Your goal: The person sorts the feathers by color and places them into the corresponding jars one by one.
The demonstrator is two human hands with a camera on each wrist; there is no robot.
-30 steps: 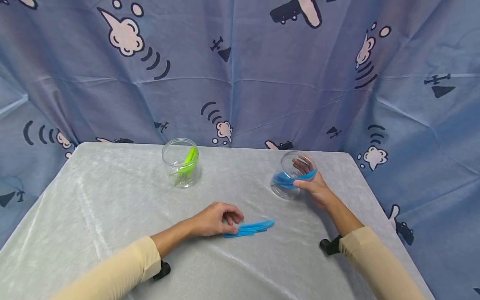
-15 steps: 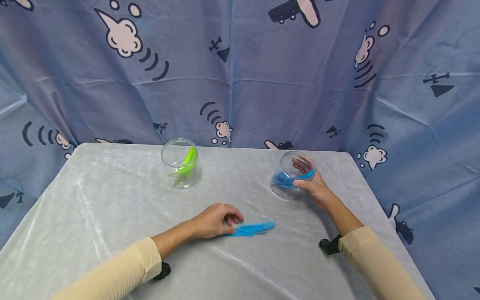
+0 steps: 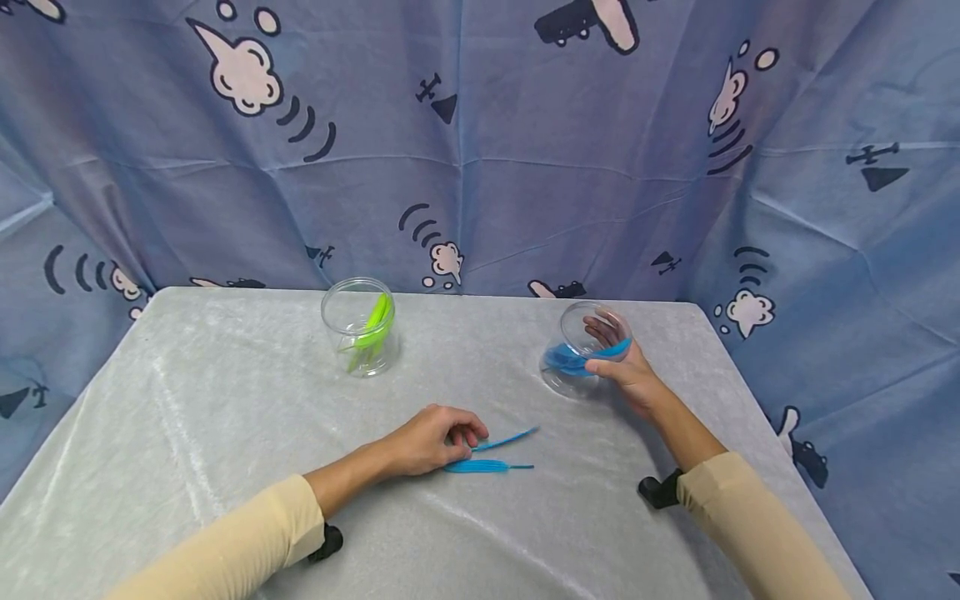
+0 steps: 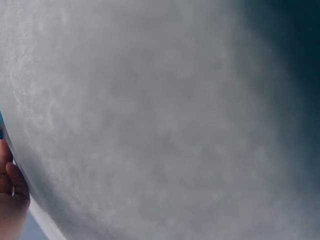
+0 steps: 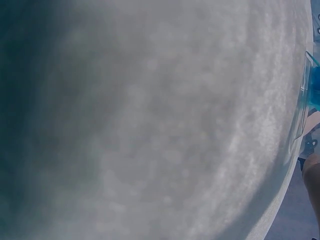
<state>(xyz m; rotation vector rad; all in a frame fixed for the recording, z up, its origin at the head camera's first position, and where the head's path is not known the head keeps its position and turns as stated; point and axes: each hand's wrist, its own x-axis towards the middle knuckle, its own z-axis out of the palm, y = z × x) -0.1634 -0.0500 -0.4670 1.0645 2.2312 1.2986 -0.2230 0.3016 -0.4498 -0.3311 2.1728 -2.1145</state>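
In the head view my left hand (image 3: 431,440) pinches one blue feather (image 3: 513,438) between thumb and fingers, just over the table. The feather shows almost edge-on, its far end pointing right. Below it, a second blue feather (image 3: 477,467) lies flat on the cloth, quill to the right. My right hand (image 3: 636,379) grips a clear jar (image 3: 562,385) from its right side, thumb at the front. Several blue feathers (image 3: 567,360) rest inside that jar. Both wrist views mostly show blurred cloth, with the left fingers (image 4: 17,180) and the jar barely in at the edges.
Another clear jar (image 3: 358,280) stands toward the back left, with green feathers (image 3: 375,325) in it. Pale grey cloth covers the table (image 3: 225,400). A patterned blue curtain (image 3: 525,208) hangs right behind the table's back edge.
The pinched feather has turned from lying broad-side beside the other to a thin edge-on slant, its tip now higher and apart from the one below. The right hand has stayed on the jar.
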